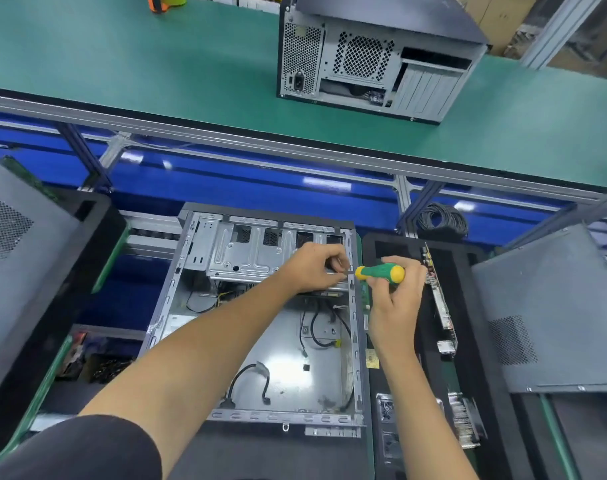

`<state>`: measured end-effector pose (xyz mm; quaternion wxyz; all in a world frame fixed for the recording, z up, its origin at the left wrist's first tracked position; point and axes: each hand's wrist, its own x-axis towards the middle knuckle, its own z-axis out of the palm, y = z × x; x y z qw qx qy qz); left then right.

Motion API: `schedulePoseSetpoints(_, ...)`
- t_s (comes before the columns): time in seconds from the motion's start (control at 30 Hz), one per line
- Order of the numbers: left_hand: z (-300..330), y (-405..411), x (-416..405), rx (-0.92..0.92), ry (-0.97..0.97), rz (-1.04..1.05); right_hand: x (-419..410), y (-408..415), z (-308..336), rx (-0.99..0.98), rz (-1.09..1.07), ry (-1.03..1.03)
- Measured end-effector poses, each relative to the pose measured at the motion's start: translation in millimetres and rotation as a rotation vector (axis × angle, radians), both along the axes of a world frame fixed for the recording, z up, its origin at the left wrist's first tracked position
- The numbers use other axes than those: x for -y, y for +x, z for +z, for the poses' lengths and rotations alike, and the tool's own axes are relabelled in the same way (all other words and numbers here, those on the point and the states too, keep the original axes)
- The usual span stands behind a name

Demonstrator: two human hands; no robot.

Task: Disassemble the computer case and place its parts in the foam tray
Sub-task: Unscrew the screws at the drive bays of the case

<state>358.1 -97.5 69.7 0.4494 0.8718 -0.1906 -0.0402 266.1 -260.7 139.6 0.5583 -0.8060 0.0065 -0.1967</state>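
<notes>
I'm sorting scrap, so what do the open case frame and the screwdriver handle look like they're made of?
Open case frame: seemingly bare sheet steel, dull grey with stamped ribs and slots. Screwdriver handle: probably plastic or rubber, smooth, green with yellow ends, gripped in the right hand.

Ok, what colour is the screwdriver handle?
Green with yellow ends, the screwdriver handle shows in the head view.

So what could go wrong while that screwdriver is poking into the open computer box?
The green and yellow screwdriver in the right hand might slip off the grey metal case edge and poke the left hand, whose fingers sit right at the tip. A loosened screw could also drop among the loose black cables inside.
</notes>
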Motion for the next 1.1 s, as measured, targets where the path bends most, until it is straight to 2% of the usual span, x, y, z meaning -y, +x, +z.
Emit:
schedulePoseSetpoints(0.17,-2.5,-4.1,0.1,0.116,0.066,-0.010,-10.0,12.1,10.2,0.009,0.050,-0.105)
schedulePoseSetpoints(0.3,-2.1,-3.4,-0.8,0.102,0.066,-0.002,-15.2,17.4,16.9,-0.006,0.077,-0.172)
schedulePoseSetpoints(0.53,-0.5,-5.6,-2.0,0.207,0.149,0.000,-23.6,21.3,26.2,-0.034,0.147,-0.310)
schedulePoseSetpoints(0.8,-3.0,-10.6,-2.1,0.341,0.175,0.011,-29.1,20.7,25.9,0.000,0.124,-0.329)
schedulePoseSetpoints(0.9,-1.4,-12.3,-1.2,0.346,0.149,0.019,-29.7,20.1,24.1,-0.005,0.143,-0.331)
schedulePoseSetpoints(1.1,-2.1,-8.8,-3.4,0.240,0.127,0.031,-21.9,31.3,33.8,-0.031,0.161,-0.314)
